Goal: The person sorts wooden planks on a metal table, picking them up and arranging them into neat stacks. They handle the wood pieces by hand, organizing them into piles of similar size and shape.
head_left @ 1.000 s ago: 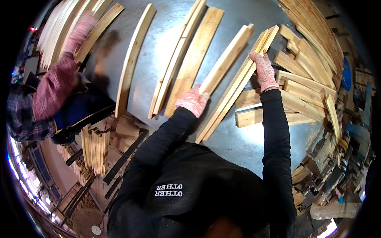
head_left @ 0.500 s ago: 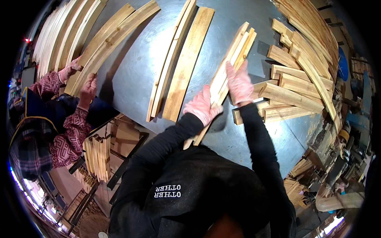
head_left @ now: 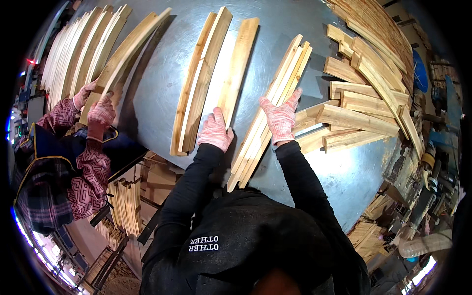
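My left hand, in a pink-and-white knit glove, grips the near end of a single wooden slat, which is tipped partly onto its edge. My gloved right hand lies across a bundle of narrow wooden slats, its thumb and fingers spanning the bundle. These slats stand side by side on edge, their near ends close to my body. Left of my left hand, a pair of wooden slats rests on the metal table.
A co-worker's gloved hands hold a curved board at the left. Beyond it stands a row of curved slats. A jumbled pile of wood pieces covers the table's right side, with stacked long boards behind.
My left hand has left the bundle and moved left to the single slat, which has tipped from lying flat. The bundle now rests lower, under my right hand. The co-worker's board has shifted left.
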